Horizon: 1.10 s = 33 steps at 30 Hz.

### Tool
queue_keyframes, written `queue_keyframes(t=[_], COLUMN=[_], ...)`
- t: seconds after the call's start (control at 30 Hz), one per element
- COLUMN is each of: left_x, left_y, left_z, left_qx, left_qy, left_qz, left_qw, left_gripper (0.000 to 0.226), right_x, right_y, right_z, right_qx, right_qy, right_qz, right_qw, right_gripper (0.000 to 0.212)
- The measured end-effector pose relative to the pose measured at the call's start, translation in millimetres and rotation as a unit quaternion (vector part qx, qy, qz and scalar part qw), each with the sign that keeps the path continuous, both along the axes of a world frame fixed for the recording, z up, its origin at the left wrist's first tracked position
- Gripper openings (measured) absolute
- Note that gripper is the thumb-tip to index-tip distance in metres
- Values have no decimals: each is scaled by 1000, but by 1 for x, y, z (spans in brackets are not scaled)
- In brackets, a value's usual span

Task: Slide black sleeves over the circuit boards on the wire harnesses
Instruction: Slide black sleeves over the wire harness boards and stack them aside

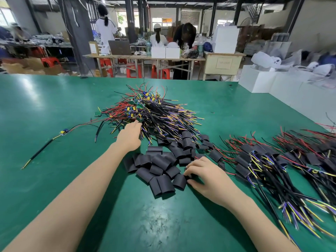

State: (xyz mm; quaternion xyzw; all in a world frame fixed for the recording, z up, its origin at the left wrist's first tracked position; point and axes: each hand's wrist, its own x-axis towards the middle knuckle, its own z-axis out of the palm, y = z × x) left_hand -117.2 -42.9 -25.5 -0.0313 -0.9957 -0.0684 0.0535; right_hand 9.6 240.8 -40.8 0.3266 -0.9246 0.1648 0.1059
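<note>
A heap of wire harnesses (156,111) with bare green circuit boards lies mid-table. My left hand (130,136) reaches into its near left edge, fingers buried among the wires; what it grips is hidden. In front lies a pile of loose black sleeves (160,164). My right hand (203,174) rests at the pile's right edge, fingers curled on one black sleeve (188,176). To the right lie sleeved harnesses (263,160), their boards covered in black.
A single harness (62,132) lies alone at the left on the green table (54,106). More sleeved harnesses (312,148) lie far right. White boxes (272,84) stand beyond the table's right edge. People work at benches (145,58) behind.
</note>
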Motion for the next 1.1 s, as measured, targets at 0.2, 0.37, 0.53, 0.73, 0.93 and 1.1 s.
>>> queue_keyframes(t=[0.2,0.37,0.53,0.73,0.93,1.1], left_x=[-5,-8,-8,-3,4,17], left_y=[-12,-14,-25,-31,-41,-40], left_z=[-5,-7,-5,-13,-16,4], left_qx=[-135,-137,-89,-49,6,318], left_qy=[47,78,46,54,130,154], left_qz=[-15,-31,-50,-56,-99,-65], left_qw=[990,987,994,996,986,933], left_gripper=[72,51,24,37,18,14], right_x=[-1,0,1,0,-1,1], right_y=[1,2,6,6,13,13], right_z=[-2,0,3,5,10,13], right_qx=[7,11,15,17,28,4], right_qy=[-8,-13,-14,-22,-21,-33], right_qz=[-31,-62,-72,-76,-95,-109], right_qw=[999,998,997,997,995,994], right_gripper=[43,40,25,40,38,41])
